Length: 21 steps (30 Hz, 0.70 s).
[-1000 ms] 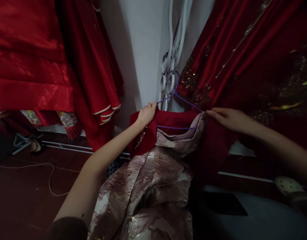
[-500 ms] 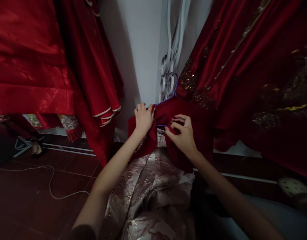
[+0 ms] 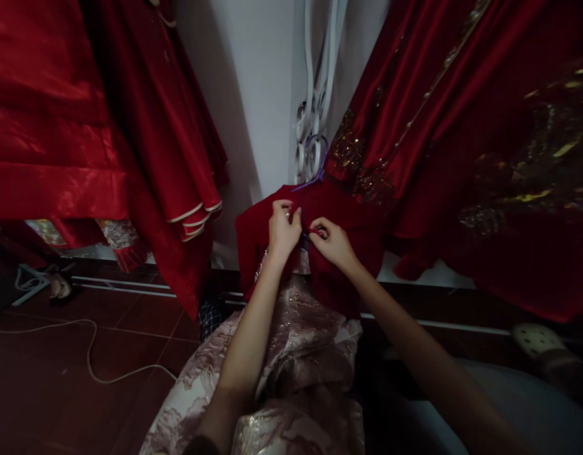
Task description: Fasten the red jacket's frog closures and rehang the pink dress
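Note:
A dark red garment (image 3: 253, 237) with a pale pink brocade skirt (image 3: 301, 354) hangs on a purple wire hanger (image 3: 315, 170), which is hooked on white metal scrollwork (image 3: 306, 120). My left hand (image 3: 282, 229) and my right hand (image 3: 332, 241) meet at the garment's front opening, just below the hanger. Both pinch the red cloth edges together, fingers curled. The skirt spills down between my forearms toward me.
Bright red satin dresses (image 3: 59, 126) hang at the left, and embroidered dark red robes (image 3: 462, 126) at the right. A white cord (image 3: 90, 366) lies on the dark red tile floor. A spotted white slipper (image 3: 535, 340) sits at the lower right.
My right hand came in from the garment's right shoulder to its front middle. My left hand shifted from the left shoulder to meet it, and the red front has been drawn over the pink lining.

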### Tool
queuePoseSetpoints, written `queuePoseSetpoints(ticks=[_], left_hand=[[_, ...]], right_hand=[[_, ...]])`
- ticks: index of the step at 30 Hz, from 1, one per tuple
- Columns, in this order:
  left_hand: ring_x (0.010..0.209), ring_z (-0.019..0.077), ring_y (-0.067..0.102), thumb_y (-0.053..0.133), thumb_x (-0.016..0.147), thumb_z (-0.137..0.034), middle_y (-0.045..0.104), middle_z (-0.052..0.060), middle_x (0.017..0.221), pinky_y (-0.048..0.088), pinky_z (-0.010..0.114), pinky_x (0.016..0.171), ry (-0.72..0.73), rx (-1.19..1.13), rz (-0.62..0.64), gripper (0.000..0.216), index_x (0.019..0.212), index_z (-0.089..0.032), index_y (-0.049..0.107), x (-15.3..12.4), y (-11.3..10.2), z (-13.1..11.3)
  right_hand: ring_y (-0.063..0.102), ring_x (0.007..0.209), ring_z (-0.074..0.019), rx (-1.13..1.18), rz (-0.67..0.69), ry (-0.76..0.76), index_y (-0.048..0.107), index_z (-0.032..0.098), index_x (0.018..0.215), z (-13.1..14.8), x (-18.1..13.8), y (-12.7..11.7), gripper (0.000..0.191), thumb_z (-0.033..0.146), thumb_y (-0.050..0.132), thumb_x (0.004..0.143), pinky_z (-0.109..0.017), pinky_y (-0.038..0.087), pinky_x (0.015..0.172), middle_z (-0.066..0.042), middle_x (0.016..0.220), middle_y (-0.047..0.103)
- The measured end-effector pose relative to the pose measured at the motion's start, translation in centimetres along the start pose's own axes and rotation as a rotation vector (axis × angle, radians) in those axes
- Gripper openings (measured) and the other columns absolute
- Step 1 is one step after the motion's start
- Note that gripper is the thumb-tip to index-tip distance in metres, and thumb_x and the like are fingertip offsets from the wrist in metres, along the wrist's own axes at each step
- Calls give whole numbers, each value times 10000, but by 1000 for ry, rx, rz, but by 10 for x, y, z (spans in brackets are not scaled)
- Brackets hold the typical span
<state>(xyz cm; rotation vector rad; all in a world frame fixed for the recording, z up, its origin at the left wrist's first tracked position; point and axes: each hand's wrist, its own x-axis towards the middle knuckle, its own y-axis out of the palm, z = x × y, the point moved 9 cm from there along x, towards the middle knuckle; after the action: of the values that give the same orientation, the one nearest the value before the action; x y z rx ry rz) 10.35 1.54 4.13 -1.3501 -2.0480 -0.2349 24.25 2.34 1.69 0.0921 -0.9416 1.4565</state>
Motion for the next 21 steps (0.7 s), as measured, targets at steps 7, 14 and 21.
queuePoseSetpoints(ticks=[7,14,21], left_hand=[[826,119,585,517,776,-142,632,31,916,443,238,783,4,-111,70,182,942,-186,579,-33,10,10],[874,141,575,562,777,-183,613,57,962,438,275,821,22,-18,100,313,1088,-211,575,-63,14,36],[886,125,570,517,803,-221,621,54,982,434,255,824,5,-149,16,203,991,-175,580,-56,-6,26]], right_hand=[[512,639,-122,-18,43,20,474,194,745,-4,-19,-8,86,232,497,671,-236,417,621,4,708,537],[485,563,-123,-247,-10,22,459,208,778,-29,-19,-19,137,213,517,655,-245,387,588,18,654,513],[496,625,-166,-395,-255,260,445,210,776,-86,-9,-100,159,255,536,654,-292,367,623,-26,718,544]])
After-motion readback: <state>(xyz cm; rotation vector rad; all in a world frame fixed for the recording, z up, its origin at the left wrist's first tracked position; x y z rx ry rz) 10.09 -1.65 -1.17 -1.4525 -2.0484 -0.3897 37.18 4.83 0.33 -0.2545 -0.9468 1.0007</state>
